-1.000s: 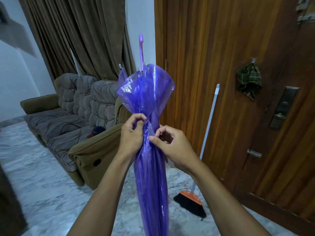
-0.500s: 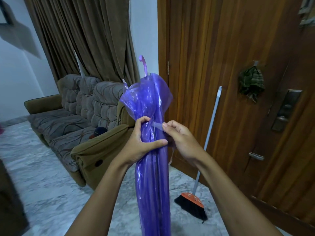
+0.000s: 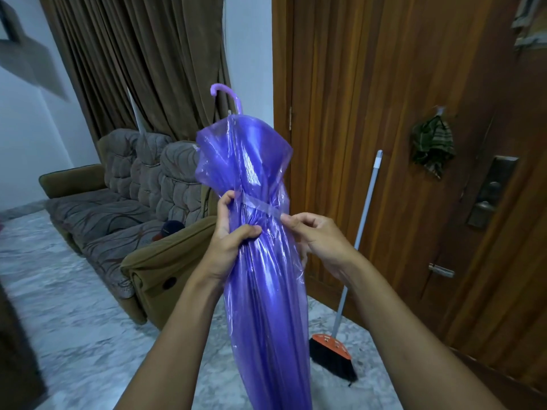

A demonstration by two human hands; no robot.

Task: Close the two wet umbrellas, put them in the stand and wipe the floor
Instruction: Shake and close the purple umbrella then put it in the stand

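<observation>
A folded purple translucent umbrella [image 3: 266,291] stands upright in front of me, its curved handle [image 3: 226,94] at the top. My left hand [image 3: 229,235] grips the gathered canopy just below its flared edge. A clear strap [image 3: 262,206] runs across the canopy from my left fingers to my right hand [image 3: 318,241], which pinches the strap's free end at the umbrella's right side. The umbrella's lower tip runs out of view at the bottom. No second umbrella and no stand are in view.
A broom [image 3: 336,353] with an orange head and white pole leans against the wooden door [image 3: 414,84] on the right. A brown sofa [image 3: 127,214] stands left, under dark curtains [image 3: 142,60]. A green cloth [image 3: 432,146] hangs on the door. The floor [image 3: 74,335] is marble.
My right hand has pulled the clear strap out to the right across the canopy. My left hand's grip has shifted a little lower. The handle now shows its hook.
</observation>
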